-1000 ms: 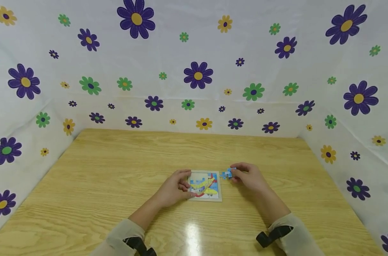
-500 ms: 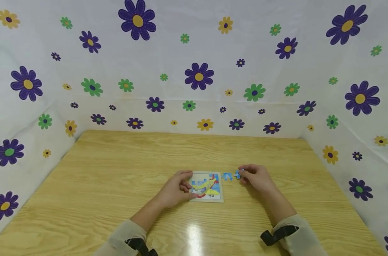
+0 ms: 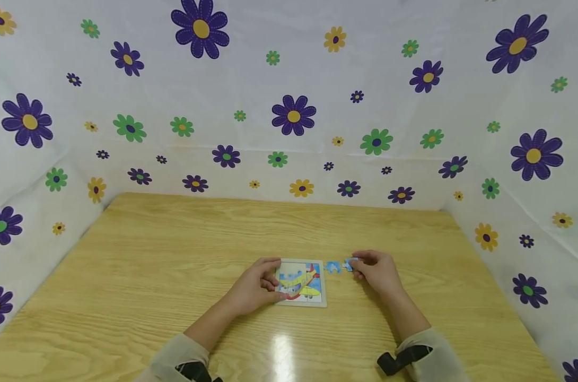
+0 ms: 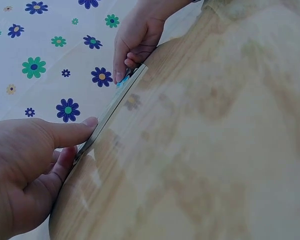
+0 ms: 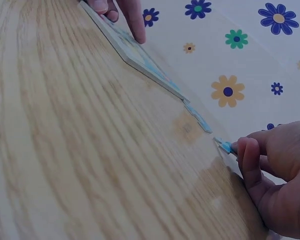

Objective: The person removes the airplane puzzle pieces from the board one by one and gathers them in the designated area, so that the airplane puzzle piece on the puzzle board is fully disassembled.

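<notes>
A framed jigsaw puzzle (image 3: 300, 304) with a yellow and red airplane picture lies flat on the table. Pale bare backing shows at its upper left. My left hand (image 3: 253, 286) grips the frame's left side, thumb at the near corner and fingers at the far one. A loose blue puzzle piece (image 3: 333, 267) lies just right of the frame. Farther right, my right hand (image 3: 377, 270) pinches a second blue puzzle piece (image 5: 224, 145) by its right end, close to the table. Fingers partly hide that piece. In the right wrist view, a small gap separates the two pieces.
The wooden table (image 3: 198, 228) runs back to a white cloth (image 3: 251, 79) printed with flowers, which also stands along the left and right sides. Black straps with devices (image 3: 403, 359) sit on both sleeves.
My right hand has moved right from beside the frame, drawing its piece away from the other blue piece, which now lies uncovered. The left hand keeps its hold; the head view shifts slightly.
</notes>
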### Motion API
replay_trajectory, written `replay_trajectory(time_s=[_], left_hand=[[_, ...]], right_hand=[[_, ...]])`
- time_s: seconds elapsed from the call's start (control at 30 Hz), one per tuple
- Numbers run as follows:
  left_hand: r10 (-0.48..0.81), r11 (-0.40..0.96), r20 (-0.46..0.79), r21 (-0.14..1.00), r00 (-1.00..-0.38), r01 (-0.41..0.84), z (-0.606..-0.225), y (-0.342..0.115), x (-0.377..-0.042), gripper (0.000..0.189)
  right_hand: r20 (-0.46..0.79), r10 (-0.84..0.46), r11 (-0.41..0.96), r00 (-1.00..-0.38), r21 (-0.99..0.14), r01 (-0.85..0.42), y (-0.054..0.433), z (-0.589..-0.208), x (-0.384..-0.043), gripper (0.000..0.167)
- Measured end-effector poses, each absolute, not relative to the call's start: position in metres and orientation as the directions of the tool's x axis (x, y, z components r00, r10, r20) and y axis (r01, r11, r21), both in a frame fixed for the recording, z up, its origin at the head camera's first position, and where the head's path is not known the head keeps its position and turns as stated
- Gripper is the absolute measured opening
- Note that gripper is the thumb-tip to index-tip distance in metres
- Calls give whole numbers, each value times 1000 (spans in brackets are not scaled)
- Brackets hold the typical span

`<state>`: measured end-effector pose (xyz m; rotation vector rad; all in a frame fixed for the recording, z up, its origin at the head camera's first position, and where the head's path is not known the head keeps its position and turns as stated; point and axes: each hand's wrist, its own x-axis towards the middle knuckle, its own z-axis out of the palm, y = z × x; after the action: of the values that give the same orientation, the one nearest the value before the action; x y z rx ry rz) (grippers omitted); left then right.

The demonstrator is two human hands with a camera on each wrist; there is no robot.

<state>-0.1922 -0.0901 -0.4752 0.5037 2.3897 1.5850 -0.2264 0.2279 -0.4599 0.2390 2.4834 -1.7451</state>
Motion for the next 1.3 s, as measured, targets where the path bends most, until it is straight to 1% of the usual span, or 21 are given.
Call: replay_trajectory(time_s=[0.27, 0.53, 0.7, 0.87, 1.03, 1.3], left_hand=[[391, 349, 17, 922, -920, 165, -476, -86, -191, 76], [386, 364, 15, 916, -922, 167, -470, -82, -194, 76], [377, 347, 12, 925, -926, 153, -472, -84, -193, 75], [374, 361, 1, 921, -927, 147, -474, -87, -193, 76], [382, 380, 14, 909, -924, 171, -471, -88, -193, 75], [379, 352, 6, 924, -926, 149, -472, -88, -192, 76]], right_hand=[[-146, 67, 349, -987, -923, 160, 230, -456, -226, 29], [-114, 48, 448, -992, -886, 124, 230, -451, -228, 26], [-109, 56, 476, -992, -871, 122, 225, -453, -226, 21], [-119, 54, 438, -991, -890, 130, 222, -455, -227, 20], [-122, 70, 376, -990, -916, 139, 222, -452, -230, 23], [-120, -42, 432, -992, -897, 90, 210, -450, -227, 24]])
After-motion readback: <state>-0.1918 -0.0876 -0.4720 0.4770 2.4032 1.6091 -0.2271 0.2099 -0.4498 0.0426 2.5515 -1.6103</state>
